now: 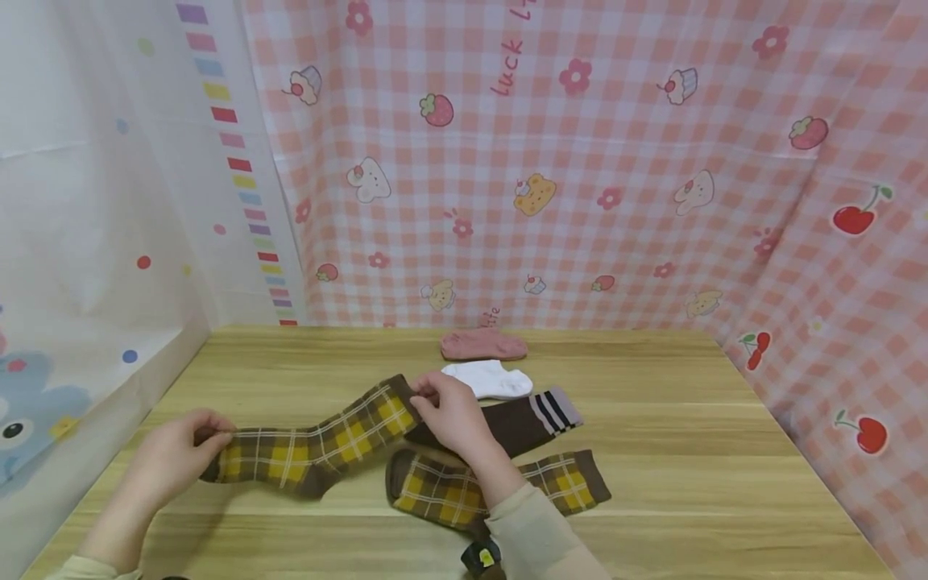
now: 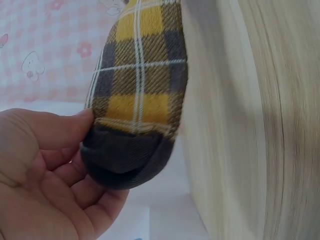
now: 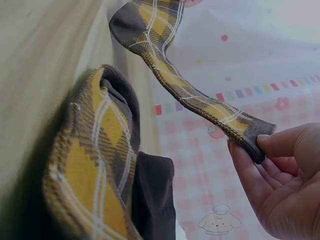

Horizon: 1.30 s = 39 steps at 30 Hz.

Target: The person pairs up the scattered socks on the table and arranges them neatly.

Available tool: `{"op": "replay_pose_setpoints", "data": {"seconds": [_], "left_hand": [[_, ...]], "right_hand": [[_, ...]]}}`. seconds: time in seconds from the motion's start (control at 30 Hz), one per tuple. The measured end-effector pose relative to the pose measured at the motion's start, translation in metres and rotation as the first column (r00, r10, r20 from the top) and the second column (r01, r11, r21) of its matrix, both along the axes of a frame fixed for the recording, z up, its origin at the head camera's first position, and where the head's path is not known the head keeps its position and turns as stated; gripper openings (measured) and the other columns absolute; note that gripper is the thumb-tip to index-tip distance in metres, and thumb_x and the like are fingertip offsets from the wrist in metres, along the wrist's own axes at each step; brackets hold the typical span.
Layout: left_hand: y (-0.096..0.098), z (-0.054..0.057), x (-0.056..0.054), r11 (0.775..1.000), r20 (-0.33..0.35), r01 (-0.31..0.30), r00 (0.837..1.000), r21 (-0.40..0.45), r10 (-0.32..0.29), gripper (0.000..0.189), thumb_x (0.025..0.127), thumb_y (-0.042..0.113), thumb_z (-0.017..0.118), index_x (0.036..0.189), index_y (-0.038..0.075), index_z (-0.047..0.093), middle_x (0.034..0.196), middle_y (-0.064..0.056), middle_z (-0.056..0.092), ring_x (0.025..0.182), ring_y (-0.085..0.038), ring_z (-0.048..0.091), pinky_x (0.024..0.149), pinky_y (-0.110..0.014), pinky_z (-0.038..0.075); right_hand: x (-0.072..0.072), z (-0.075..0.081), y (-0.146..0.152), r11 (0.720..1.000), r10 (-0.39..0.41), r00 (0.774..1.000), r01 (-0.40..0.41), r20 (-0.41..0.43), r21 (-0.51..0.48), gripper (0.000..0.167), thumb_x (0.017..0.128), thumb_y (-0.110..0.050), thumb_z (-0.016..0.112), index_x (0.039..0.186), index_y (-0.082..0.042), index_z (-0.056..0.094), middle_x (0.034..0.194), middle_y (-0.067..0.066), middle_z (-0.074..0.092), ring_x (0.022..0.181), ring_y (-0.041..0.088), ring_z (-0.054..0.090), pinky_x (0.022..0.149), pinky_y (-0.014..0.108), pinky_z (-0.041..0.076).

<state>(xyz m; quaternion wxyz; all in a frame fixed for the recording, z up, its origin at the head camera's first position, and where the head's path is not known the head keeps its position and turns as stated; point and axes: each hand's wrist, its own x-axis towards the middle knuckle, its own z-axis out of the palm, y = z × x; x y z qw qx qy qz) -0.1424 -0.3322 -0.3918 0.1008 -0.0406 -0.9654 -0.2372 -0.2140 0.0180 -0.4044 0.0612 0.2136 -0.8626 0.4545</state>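
Observation:
A yellow and brown plaid sock (image 1: 290, 455) is stretched sideways between my two hands, lifted off the table. My left hand (image 1: 170, 455) pinches its dark toe (image 2: 125, 155) between thumb and fingers. At the other end, my right hand (image 1: 453, 415) pinches the brown cuff (image 3: 260, 135). Below the right forearm lies a matching plaid sock (image 1: 438, 491) on the table, partly hidden by that arm. Just behind it, a dark brown sock (image 1: 511, 427) with a striped cuff is partly covered by the right hand.
The wooden table (image 1: 689, 451) carries a white ankle sock (image 1: 496, 380) and a pink ankle sock (image 1: 482, 345) in a row toward the back. Printed curtains (image 1: 580, 161) hang along the table's back and sides. A small black object (image 1: 481, 556) shows at the right wrist.

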Motion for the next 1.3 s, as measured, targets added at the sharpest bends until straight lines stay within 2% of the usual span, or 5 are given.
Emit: {"op": "replay_pose_setpoints", "data": {"seconds": [0.13,0.37,0.67,1.07,1.3], "left_hand": [[0.006,0.001,0.0,1.0,-0.059,-0.024,0.998,0.01,0.025,0.005,0.092,0.008,0.067,0.096,0.004,0.069,0.09,-0.009,0.069,0.081,-0.026,0.062,0.069,-0.045,0.048],[0.013,0.002,-0.004,0.997,-0.093,-0.051,0.994,0.054,0.056,0.007,0.095,0.01,0.066,0.098,0.005,0.068,0.09,-0.007,0.068,0.077,-0.018,0.057,0.064,-0.038,0.045],[0.03,0.007,-0.007,0.993,-0.218,-0.073,0.972,0.093,0.092,0.006,0.092,0.012,0.07,0.097,0.008,0.071,0.088,-0.005,0.07,0.074,-0.007,0.055,0.063,-0.027,0.043],[0.052,0.008,-0.016,0.988,-0.294,-0.039,0.952,0.15,0.082,0.008,0.089,0.009,0.073,0.097,0.008,0.074,0.094,-0.009,0.073,0.085,-0.019,0.062,0.071,-0.022,0.044],[0.069,0.01,-0.023,0.982,-0.325,0.013,0.944,0.189,0.05,0.009,0.088,0.009,0.075,0.097,0.009,0.075,0.093,-0.006,0.073,0.081,-0.007,0.061,0.069,-0.016,0.043]], "right_hand": [[-0.001,0.004,0.005,1.0,-0.014,1.0,0.014,-0.023,-0.013,0.009,0.094,-0.007,0.067,0.102,-0.006,0.069,0.093,0.003,0.067,0.08,0.016,0.061,0.072,0.029,0.05],[0.0,0.007,0.013,0.998,-0.024,0.999,0.022,-0.04,-0.06,0.008,0.093,-0.006,0.067,0.102,-0.006,0.068,0.092,0.004,0.068,0.082,0.018,0.063,0.073,0.03,0.052],[0.0,0.011,0.032,0.993,-0.052,0.995,0.042,-0.09,-0.108,0.011,0.093,-0.003,0.068,0.104,-0.005,0.067,0.094,0.006,0.069,0.087,0.022,0.066,0.077,0.034,0.054],[0.002,0.019,0.061,0.988,-0.102,0.993,0.093,-0.066,-0.12,0.012,0.095,-0.005,0.065,0.107,-0.006,0.066,0.099,0.007,0.067,0.093,0.025,0.066,0.081,0.039,0.054],[0.003,0.024,0.079,0.98,-0.141,0.988,0.13,-0.066,-0.149,0.012,0.094,-0.003,0.066,0.106,-0.003,0.066,0.099,0.009,0.067,0.091,0.026,0.065,0.08,0.042,0.053]]}}
